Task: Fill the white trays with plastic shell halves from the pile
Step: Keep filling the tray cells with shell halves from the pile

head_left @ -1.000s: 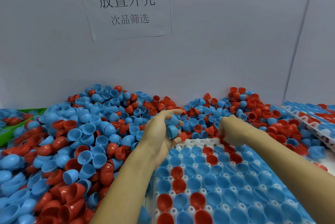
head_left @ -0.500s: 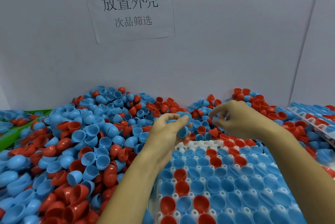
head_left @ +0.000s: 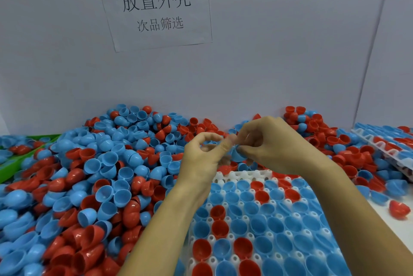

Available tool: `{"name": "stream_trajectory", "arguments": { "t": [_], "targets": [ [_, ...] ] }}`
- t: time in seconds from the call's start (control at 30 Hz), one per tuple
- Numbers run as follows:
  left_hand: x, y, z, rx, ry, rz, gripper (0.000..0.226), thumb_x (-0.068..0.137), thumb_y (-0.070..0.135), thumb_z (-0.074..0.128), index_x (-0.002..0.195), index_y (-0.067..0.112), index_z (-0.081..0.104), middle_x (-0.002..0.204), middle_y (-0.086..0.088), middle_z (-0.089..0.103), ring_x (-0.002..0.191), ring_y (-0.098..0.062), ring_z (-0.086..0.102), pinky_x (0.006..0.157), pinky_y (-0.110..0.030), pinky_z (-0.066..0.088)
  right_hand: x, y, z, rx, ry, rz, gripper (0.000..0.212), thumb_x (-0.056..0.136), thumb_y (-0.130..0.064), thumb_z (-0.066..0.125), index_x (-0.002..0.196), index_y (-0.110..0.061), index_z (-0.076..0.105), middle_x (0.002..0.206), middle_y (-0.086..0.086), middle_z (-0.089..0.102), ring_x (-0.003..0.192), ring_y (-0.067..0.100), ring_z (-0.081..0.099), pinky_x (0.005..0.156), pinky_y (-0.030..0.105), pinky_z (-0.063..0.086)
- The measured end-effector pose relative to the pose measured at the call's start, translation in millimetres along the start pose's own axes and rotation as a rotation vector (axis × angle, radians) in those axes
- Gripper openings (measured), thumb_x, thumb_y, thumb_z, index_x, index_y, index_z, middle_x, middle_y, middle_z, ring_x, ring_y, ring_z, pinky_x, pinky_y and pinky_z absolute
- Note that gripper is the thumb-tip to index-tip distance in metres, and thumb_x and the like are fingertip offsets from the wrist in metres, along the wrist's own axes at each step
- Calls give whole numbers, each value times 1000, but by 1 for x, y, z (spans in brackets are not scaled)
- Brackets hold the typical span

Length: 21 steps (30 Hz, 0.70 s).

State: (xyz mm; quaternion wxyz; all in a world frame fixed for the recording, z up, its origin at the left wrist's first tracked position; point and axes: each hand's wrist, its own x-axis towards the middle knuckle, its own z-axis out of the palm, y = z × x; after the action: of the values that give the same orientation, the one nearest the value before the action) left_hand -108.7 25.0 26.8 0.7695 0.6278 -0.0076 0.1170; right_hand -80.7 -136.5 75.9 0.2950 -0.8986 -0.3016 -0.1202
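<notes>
Blue plastic sits between my two hands: a blue shell half (head_left: 238, 155) is held up over the far edge of the white tray (head_left: 241, 174), clear of both tray and heap. From the head view, my right hand (head_left: 274, 144) has its fingertips curled onto the rim of that shell, pinching it, while my left hand (head_left: 202, 155) is curled in a loose ring just beside it, thumb and forefinger nearly meeting; motion blur hides whether the left fingers also touch the shell or hold something of their own, so I cannot tell. I judge the hands meet here to pass or separate a shell before seating it, since the back row of cups, bare white, lies right beneath them. The rest of the tray is already filled with blue and red halves, open side up. The pile (head_left: 100, 175) banks against the wall to my left and behind, within easy reach, and a second filled tray (head_left: 384, 141) waits at the far right.
</notes>
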Motion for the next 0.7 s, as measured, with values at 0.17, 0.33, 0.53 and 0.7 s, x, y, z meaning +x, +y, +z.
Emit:
{"name": "stream_trajectory", "arguments": {
  "t": [0.17,0.33,0.53,0.7],
  "targets": [
    [1,2,2,-120,43,38,19,81,24,78,95,12,71,93,-7,71,80,-13,72,72,-21,57,0,1,1,-13,38,16,4,87,-19,74,84,-21,72,71,-12,71,63,-5,66,57,6,49],
    [0,1,3,-39,66,59,51,64,49,77,99,11,71,90,-6,74,74,-16,73,71,-20,57,-2,-3,1,-16,33,-43,26,83,-21,78,97,-35,60,78,-14,69,70,-3,66,59,8,52],
    [1,0,0,-30,50,55,53,71,48,73,100,4,73,96,-14,75,82,-24,73,77,-27,58,0,-5,7,-83,26,-93,17,84,-20,77,98,-29,74,88,-13,70,77,6,67,72,21,59],
    [3,3,-6,-57,56,51,56,69,51,72,106,9,70,103,-9,73,90,-19,74,77,-23,59,2,8,9,-86,130,-18,14,85,-13,76,97,-20,77,81,-11,70,71,4,65,68,11,55]
  ]
}}
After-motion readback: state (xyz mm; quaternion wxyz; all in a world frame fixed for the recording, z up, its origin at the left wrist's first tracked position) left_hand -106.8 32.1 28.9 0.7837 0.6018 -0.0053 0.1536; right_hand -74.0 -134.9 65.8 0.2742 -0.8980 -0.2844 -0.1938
